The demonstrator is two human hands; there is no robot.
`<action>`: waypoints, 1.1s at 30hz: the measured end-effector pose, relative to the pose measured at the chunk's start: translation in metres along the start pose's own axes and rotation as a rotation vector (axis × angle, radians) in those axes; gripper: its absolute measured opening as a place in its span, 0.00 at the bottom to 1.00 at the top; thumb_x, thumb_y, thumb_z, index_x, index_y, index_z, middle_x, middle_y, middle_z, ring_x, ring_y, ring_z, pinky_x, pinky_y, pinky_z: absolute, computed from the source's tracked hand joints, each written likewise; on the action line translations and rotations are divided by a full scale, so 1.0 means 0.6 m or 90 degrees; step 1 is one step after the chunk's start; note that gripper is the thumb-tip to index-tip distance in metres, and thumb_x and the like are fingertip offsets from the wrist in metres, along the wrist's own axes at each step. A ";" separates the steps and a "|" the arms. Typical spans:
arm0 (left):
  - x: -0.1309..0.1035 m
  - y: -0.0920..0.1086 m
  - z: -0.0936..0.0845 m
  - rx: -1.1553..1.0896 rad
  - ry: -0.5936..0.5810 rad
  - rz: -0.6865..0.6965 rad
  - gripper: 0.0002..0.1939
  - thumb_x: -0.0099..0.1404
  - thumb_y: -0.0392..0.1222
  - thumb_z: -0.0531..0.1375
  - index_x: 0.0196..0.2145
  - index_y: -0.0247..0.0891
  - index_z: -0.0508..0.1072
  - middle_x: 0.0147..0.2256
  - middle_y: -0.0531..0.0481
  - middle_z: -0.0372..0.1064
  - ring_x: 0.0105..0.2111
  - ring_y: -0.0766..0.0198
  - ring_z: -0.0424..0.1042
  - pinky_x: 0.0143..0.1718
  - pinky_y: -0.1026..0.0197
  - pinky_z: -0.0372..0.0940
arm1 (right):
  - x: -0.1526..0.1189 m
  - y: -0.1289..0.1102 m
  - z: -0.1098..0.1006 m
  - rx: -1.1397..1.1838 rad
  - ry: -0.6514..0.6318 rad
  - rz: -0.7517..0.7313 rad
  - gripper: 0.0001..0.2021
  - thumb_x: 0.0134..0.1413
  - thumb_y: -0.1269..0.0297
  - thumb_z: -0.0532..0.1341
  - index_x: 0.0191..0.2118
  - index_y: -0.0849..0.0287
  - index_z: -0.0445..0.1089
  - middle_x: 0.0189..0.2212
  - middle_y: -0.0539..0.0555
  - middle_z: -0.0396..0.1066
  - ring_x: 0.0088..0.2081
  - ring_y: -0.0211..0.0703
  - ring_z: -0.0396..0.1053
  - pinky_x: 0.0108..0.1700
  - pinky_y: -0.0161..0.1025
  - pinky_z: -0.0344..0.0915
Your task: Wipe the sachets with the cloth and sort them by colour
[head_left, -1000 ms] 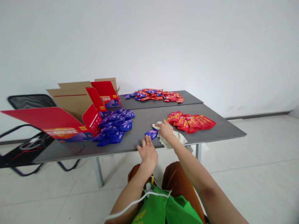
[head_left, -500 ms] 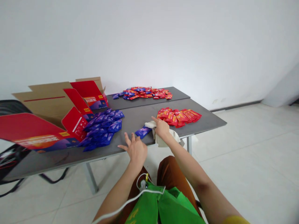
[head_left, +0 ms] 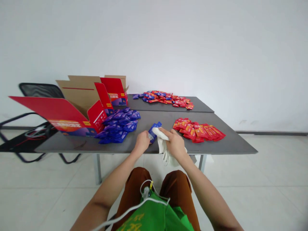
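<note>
A blue packet is held at its left end by my left hand, over the front part of the dark table. My right hand is closed on a white cloth. One end of the cloth lies against the packet, and the rest hangs over the table's front edge. Left of my hands is a pile of blue packets. A group of red packets lies to their right.
An open red carton stands on the table at left, a second carton behind it. Mixed red and blue packets lie at the back. A black chair is at far left.
The view has turned left. My left hand, open before, has closed on the blue packet. The packet is now tilted up between my hands, and the cloth is bunched in my right hand.
</note>
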State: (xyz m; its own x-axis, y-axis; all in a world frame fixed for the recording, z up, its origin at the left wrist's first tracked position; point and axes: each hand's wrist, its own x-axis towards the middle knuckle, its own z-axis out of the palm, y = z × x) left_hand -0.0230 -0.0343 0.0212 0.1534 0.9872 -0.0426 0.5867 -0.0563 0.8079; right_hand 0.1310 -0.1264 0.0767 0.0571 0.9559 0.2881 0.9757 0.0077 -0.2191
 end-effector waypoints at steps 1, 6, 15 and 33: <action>0.006 -0.008 -0.006 -0.122 -0.049 -0.036 0.14 0.68 0.38 0.48 0.44 0.32 0.71 0.40 0.39 0.74 0.37 0.58 0.75 0.40 0.57 0.69 | 0.006 -0.014 0.011 -0.004 -0.020 -0.026 0.29 0.62 0.70 0.49 0.65 0.39 0.51 0.43 0.52 0.65 0.41 0.40 0.68 0.40 0.32 0.60; 0.017 -0.037 -0.023 -0.458 -0.210 -0.153 0.09 0.64 0.34 0.54 0.41 0.33 0.72 0.29 0.46 0.74 0.26 0.63 0.74 0.34 0.56 0.72 | 0.059 -0.065 0.080 -0.040 -0.095 -0.071 0.25 0.63 0.67 0.48 0.62 0.34 0.57 0.45 0.53 0.63 0.41 0.41 0.69 0.40 0.34 0.62; 0.025 -0.045 -0.027 -0.604 -0.230 -0.205 0.07 0.63 0.27 0.53 0.30 0.28 0.71 0.26 0.43 0.73 0.32 0.57 0.77 0.45 0.45 0.69 | 0.119 -0.043 0.086 -0.109 -0.153 -0.040 0.22 0.63 0.68 0.48 0.58 0.40 0.65 0.48 0.57 0.62 0.45 0.44 0.69 0.44 0.37 0.63; 0.056 -0.080 -0.045 -0.764 -0.480 -0.233 0.29 0.36 0.24 0.51 0.41 0.28 0.68 0.31 0.41 0.75 0.35 0.53 0.76 0.43 0.44 0.68 | 0.101 -0.009 0.107 -0.177 -0.111 -0.279 0.28 0.60 0.72 0.51 0.62 0.38 0.57 0.46 0.55 0.63 0.43 0.43 0.67 0.40 0.33 0.61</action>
State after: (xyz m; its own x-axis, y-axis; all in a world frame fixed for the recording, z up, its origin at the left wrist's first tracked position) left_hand -0.0673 0.0058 -0.0033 0.7367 0.5871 -0.3355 -0.2588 0.7032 0.6622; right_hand 0.1154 -0.0496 0.0356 -0.3795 0.9155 0.1332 0.9210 0.3602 0.1482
